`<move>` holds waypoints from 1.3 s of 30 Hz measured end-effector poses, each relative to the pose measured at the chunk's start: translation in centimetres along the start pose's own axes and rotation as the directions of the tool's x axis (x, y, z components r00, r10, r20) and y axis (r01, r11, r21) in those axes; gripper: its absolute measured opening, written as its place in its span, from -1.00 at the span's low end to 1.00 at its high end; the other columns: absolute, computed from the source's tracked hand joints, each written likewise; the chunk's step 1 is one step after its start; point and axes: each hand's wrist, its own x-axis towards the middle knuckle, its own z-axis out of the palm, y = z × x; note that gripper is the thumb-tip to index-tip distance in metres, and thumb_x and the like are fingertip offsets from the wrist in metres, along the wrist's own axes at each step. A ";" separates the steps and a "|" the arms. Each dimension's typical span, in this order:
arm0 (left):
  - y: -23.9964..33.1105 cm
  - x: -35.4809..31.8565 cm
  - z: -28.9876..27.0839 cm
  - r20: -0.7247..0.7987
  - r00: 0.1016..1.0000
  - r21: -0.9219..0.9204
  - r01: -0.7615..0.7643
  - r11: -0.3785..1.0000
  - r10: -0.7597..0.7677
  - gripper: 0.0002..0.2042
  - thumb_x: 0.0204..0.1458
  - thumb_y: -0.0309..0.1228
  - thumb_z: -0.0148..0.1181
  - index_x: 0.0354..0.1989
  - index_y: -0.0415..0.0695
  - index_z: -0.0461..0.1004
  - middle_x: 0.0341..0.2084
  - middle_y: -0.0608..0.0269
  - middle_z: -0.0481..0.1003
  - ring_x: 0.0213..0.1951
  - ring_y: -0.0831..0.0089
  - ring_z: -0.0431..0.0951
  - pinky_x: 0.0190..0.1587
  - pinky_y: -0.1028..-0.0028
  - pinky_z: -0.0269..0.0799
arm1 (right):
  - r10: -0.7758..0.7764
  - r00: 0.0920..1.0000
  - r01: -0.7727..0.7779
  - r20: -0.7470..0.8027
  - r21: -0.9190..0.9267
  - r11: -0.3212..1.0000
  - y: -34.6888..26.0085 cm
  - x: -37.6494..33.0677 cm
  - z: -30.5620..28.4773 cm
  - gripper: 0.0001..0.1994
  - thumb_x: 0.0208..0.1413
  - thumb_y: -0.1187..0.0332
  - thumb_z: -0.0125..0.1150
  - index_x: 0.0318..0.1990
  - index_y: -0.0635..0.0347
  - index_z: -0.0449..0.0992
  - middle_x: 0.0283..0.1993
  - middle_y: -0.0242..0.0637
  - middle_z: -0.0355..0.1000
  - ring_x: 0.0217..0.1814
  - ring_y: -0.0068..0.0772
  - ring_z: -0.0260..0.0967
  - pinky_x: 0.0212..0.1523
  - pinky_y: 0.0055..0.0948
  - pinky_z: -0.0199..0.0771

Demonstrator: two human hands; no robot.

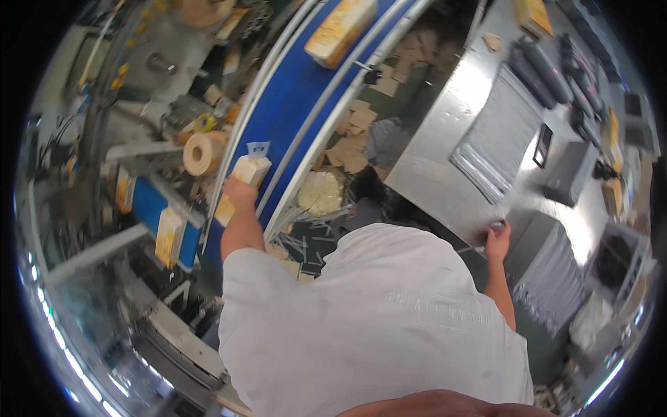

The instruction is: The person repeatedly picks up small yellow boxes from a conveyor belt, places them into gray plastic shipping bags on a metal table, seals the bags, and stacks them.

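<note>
One yellow-and-white pack (253, 169), judged light, slightly soft and easily dented, would best be gripped across its long sides; it is lying directly beneath the left hand (240, 194), whose fingers are laid over it (how tightly cannot be told). The right hand (497, 242) is placed at the table's (438, 156) near corner, its grasp unclear, while farther up the blue conveyor (281, 104) a similar pack (340, 32) is carried.

I see a box-shaped pack (251, 170), white with yellow patches, placed lengthwise along the blue conveyor belt (285, 104), between its two long edges. A small pale slip (258, 149) sticks out at its far end. The near end shows yellow; its middle is hidden from me.
</note>
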 end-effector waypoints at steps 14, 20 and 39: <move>18.2 6.8 -15.7 -0.420 0.777 -0.473 -0.629 0.617 0.470 -0.44 -0.19 -0.26 0.56 -0.08 -0.21 0.38 -0.12 -0.09 0.47 -0.04 -0.10 0.52 0.03 0.06 0.46 | 0.019 0.993 -0.036 0.118 0.150 0.988 -5.5 -3.5 0.0 -0.38 0.12 0.35 0.37 0.37 0.17 0.40 -0.29 -0.13 0.59 -0.22 -0.09 0.59 -0.07 -0.16 0.60; 31.9 -6.6 -31.4 -0.566 0.480 -0.707 -0.700 -0.097 0.670 -0.40 -0.14 -0.43 0.53 0.09 -0.21 0.36 -0.05 0.03 0.54 -0.03 0.25 0.61 0.07 0.24 0.55 | -0.202 0.979 0.165 0.012 0.526 0.834 -13.1 -2.1 -2.5 -0.37 0.21 0.36 0.35 0.44 0.14 0.34 0.01 -0.16 0.59 0.02 -0.33 0.57 0.03 -0.30 0.56; 54.7 -30.5 -11.8 -0.134 0.233 -0.901 -0.433 -0.021 0.963 -0.21 -0.01 -0.58 0.44 0.44 -0.21 0.18 -0.16 0.28 0.49 -0.08 0.44 0.54 0.03 0.41 0.50 | -0.635 0.773 0.630 -0.015 -0.109 0.769 -8.6 13.0 -3.3 -0.46 0.21 0.29 0.27 0.37 0.00 0.43 0.52 -0.37 0.30 0.55 0.05 0.13 0.47 -0.05 0.21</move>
